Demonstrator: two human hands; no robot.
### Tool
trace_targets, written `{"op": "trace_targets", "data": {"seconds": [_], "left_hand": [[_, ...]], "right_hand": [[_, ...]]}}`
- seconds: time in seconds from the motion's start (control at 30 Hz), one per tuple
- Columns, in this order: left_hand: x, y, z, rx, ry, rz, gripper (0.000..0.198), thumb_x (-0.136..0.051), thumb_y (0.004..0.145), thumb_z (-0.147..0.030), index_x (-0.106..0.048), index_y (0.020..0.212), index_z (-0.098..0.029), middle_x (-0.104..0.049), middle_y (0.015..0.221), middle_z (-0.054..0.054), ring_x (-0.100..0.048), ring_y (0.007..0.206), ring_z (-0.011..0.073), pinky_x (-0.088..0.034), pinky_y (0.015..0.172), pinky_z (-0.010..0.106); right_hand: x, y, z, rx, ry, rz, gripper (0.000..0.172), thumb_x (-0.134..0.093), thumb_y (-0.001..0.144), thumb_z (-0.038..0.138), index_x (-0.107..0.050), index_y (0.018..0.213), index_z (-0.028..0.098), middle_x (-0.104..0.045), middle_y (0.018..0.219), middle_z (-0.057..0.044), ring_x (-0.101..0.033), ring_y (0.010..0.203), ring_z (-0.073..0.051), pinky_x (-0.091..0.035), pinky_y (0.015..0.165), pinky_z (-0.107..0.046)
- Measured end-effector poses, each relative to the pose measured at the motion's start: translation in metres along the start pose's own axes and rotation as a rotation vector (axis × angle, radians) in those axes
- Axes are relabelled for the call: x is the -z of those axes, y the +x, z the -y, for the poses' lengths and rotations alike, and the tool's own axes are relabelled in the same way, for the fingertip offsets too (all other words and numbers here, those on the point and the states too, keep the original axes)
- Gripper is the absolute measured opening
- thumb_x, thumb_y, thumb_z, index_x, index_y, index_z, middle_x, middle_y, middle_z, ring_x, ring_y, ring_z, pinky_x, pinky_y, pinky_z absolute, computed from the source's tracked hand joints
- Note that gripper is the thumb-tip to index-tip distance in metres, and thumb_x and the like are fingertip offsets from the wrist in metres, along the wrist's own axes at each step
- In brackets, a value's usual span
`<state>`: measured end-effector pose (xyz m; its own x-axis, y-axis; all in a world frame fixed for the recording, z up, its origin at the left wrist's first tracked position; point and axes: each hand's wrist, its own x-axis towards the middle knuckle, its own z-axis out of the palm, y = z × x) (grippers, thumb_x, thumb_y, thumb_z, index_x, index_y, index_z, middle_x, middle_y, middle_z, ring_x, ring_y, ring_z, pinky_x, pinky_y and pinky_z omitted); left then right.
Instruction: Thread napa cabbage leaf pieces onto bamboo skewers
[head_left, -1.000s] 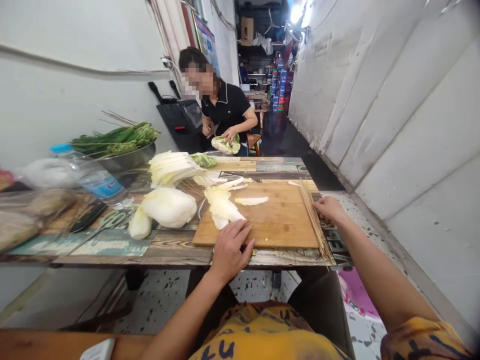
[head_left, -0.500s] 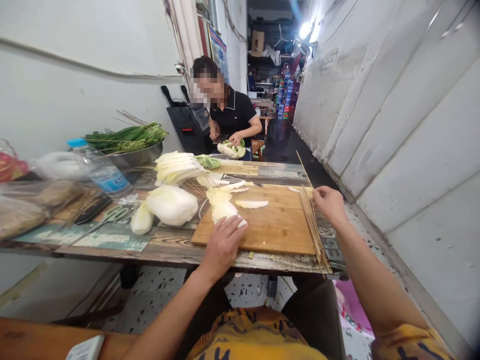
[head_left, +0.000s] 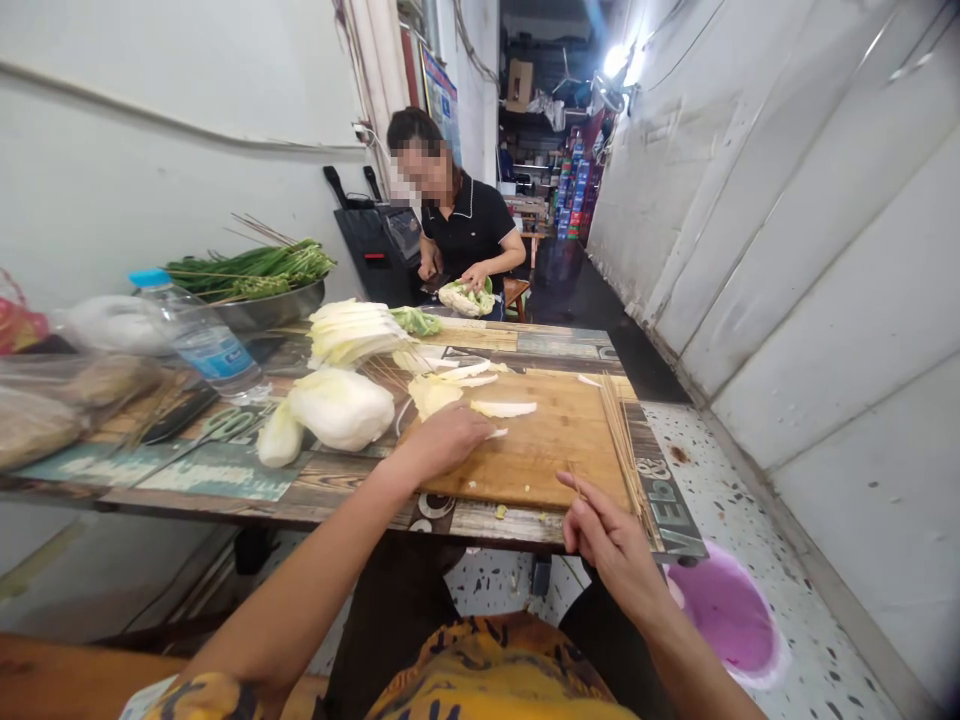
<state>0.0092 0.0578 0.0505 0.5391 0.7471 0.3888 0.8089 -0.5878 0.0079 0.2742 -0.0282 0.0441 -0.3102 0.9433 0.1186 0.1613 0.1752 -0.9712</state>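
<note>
My left hand (head_left: 452, 437) is over the left part of the wooden cutting board (head_left: 544, 465), fingers closed on a cut piece of napa cabbage leaf; a white end of it (head_left: 497, 433) shows past the fingertips. Yellow leaf pieces (head_left: 433, 395) lie just behind that hand, and a white cabbage strip (head_left: 510, 409) rests beyond its fingertips. At the board's front edge, my right hand (head_left: 606, 530) pinches a thin bamboo skewer (head_left: 574, 480), mostly hidden by the fingers. More bamboo skewers (head_left: 622, 450) lie in a bundle along the board's right side.
Left of the board sit a whole napa cabbage (head_left: 343, 410), stacked leaves (head_left: 352, 335), green scissors (head_left: 229, 424) and a water bottle (head_left: 206, 340). A metal bowl (head_left: 281, 308) holds greens. Across the table a person (head_left: 469, 230) handles another cabbage. A pink basin (head_left: 727, 610) stands on the floor.
My right hand has come from the skewer bundle's far end to the board's front edge, bringing a skewer. My left hand has shifted slightly forward and closed on a leaf piece.
</note>
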Motion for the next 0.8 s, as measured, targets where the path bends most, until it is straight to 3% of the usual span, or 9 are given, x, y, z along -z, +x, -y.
{"op": "trace_targets", "data": {"seconds": [0.1, 0.17, 0.23, 0.3, 0.37, 0.43, 0.57, 0.67, 0.8], "left_hand": [[0.013, 0.003, 0.0, -0.03, -0.04, -0.179, 0.031, -0.039, 0.089, -0.013, -0.067, 0.102, -0.02, -0.072, 0.098, 0.008, -0.065, 0.093, 0.0186, -0.047, 0.092, 0.037], [0.025, 0.004, -0.008, 0.005, -0.073, -0.422, 0.032, -0.04, 0.089, -0.013, -0.065, 0.108, -0.019, -0.071, 0.106, 0.009, -0.063, 0.103, 0.0196, -0.046, 0.094, 0.039], [0.039, 0.003, -0.025, 0.057, -0.143, -0.635, 0.03, -0.044, 0.089, -0.015, -0.065, 0.11, -0.019, -0.07, 0.11, 0.009, -0.061, 0.108, 0.0203, -0.046, 0.096, 0.038], [0.051, 0.0, -0.048, 0.172, -0.276, -0.742, 0.027, -0.049, 0.089, -0.019, -0.067, 0.109, -0.019, -0.071, 0.108, 0.008, -0.063, 0.103, 0.0206, -0.046, 0.094, 0.035], [0.058, -0.006, -0.072, 0.41, -0.522, -0.706, 0.025, -0.053, 0.088, -0.025, -0.07, 0.105, -0.018, -0.073, 0.101, 0.008, -0.066, 0.092, 0.02, -0.048, 0.086, 0.03], [0.061, -0.012, -0.091, 0.609, -0.931, -0.549, 0.026, -0.055, 0.087, -0.031, -0.071, 0.101, -0.017, -0.074, 0.093, 0.007, -0.066, 0.084, 0.0195, -0.049, 0.077, 0.028], [0.052, -0.023, -0.102, 0.797, -1.631, -0.318, 0.026, -0.064, 0.08, -0.031, -0.072, 0.099, -0.015, -0.073, 0.089, 0.008, -0.066, 0.082, 0.0192, -0.048, 0.077, 0.028], [0.04, -0.027, -0.102, 0.866, -1.769, -0.282, 0.024, -0.071, 0.075, -0.029, -0.072, 0.094, -0.015, -0.073, 0.086, 0.007, -0.065, 0.08, 0.0172, -0.048, 0.077, 0.026], [0.027, -0.029, -0.11, 0.937, -1.783, -0.24, 0.023, -0.075, 0.071, -0.032, -0.073, 0.083, -0.013, -0.072, 0.076, 0.005, -0.064, 0.071, 0.014, -0.049, 0.071, 0.023]], "right_hand": [[0.001, -0.002, -0.003, 0.046, -0.085, 0.012, 0.045, -0.038, 0.097, 0.035, -0.049, 0.135, 0.014, -0.051, 0.058, 0.004, -0.046, 0.05, -0.01, -0.04, 0.048, -0.021], [0.0, -0.003, -0.003, 0.163, -0.195, -0.048, 0.041, -0.04, 0.096, 0.031, -0.053, 0.131, 0.014, -0.056, 0.063, 0.001, -0.053, 0.057, -0.011, -0.046, 0.056, -0.023], [-0.001, -0.003, 0.0, 0.297, -0.306, -0.125, 0.034, -0.045, 0.094, 0.026, -0.061, 0.121, 0.014, -0.065, 0.076, -0.004, -0.061, 0.07, -0.013, -0.05, 0.067, -0.024], [-0.002, -0.005, 0.005, 0.41, -0.392, -0.173, 0.027, -0.048, 0.092, 0.022, -0.066, 0.112, 0.014, -0.07, 0.089, -0.008, -0.065, 0.083, -0.015, -0.051, 0.076, -0.025], [-0.002, -0.007, 0.009, 0.481, -0.479, -0.185, 0.025, -0.048, 0.093, 0.02, -0.067, 0.109, 0.013, -0.073, 0.096, -0.01, -0.068, 0.089, -0.016, -0.052, 0.079, -0.024], [-0.001, -0.009, 0.011, 0.489, -0.586, -0.176, 0.026, -0.047, 0.094, 0.021, -0.067, 0.108, 0.012, -0.074, 0.098, -0.011, -0.07, 0.088, -0.018, -0.054, 0.079, -0.025], [0.002, -0.013, 0.008, 0.326, -0.77, -0.053, 0.03, -0.042, 0.096, 0.024, -0.069, 0.106, 0.015, -0.075, 0.097, -0.008, -0.072, 0.081, -0.022, -0.057, 0.071, -0.031], [0.002, -0.015, 0.005, 0.275, -0.787, 0.002, 0.029, -0.043, 0.095, 0.023, -0.068, 0.11, 0.016, -0.075, 0.098, -0.009, -0.072, 0.084, -0.023, -0.057, 0.074, -0.034], [-0.005, -0.014, 0.006, 0.382, -0.658, 0.013, 0.032, -0.046, 0.094, 0.018, -0.061, 0.121, 0.015, -0.073, 0.103, -0.01, -0.069, 0.089, -0.019, -0.054, 0.077, -0.028]]}}
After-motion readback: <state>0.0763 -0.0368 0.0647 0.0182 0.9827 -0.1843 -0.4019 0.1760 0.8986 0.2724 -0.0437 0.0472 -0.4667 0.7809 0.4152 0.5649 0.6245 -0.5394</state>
